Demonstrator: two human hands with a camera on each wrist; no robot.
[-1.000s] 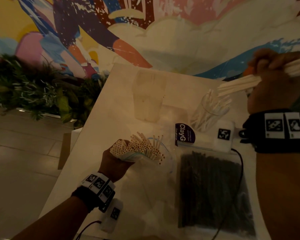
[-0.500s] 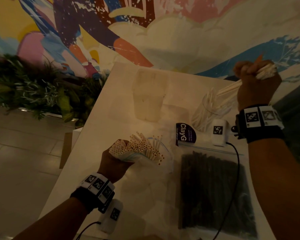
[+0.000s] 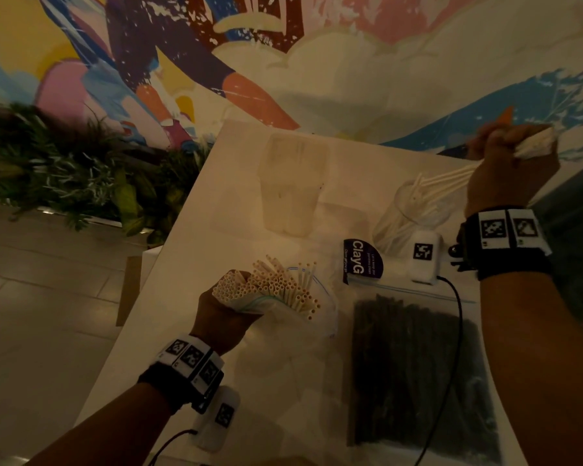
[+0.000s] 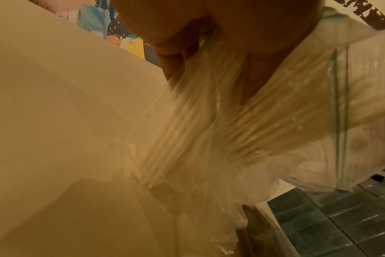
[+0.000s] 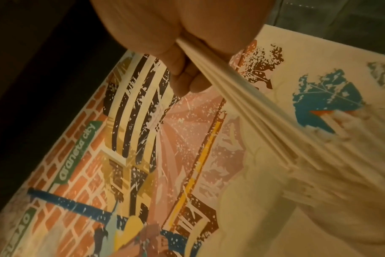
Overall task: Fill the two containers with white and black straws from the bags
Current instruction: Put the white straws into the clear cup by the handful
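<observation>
My left hand (image 3: 228, 316) grips the clear bag of white straws (image 3: 276, 287) upright near the table's front left, its open end up; the wrist view shows the straws inside the bag (image 4: 187, 139) under my curled fingers. My right hand (image 3: 509, 169) grips a small bunch of white straws (image 3: 448, 178), tilted with their lower ends inside the round clear container (image 3: 408, 213) that holds several white straws. The same bunch (image 5: 242, 97) runs from my fist in the right wrist view. A second, squarish clear container (image 3: 292, 183) stands behind. A sealed bag of black straws (image 3: 414, 371) lies flat at the front right.
The white table (image 3: 189, 270) ends in an edge on the left, with a tiled floor and green plants (image 3: 64, 183) beyond. A white sensor box (image 3: 423, 255) with a cable and a purple-labelled item (image 3: 362, 260) lie between the round container and the black-straw bag. A painted mural wall stands behind.
My right hand has swung its bunch of white straws down and leftward, so their lower ends now sit in the round container. My left hand and its bag have stayed put.
</observation>
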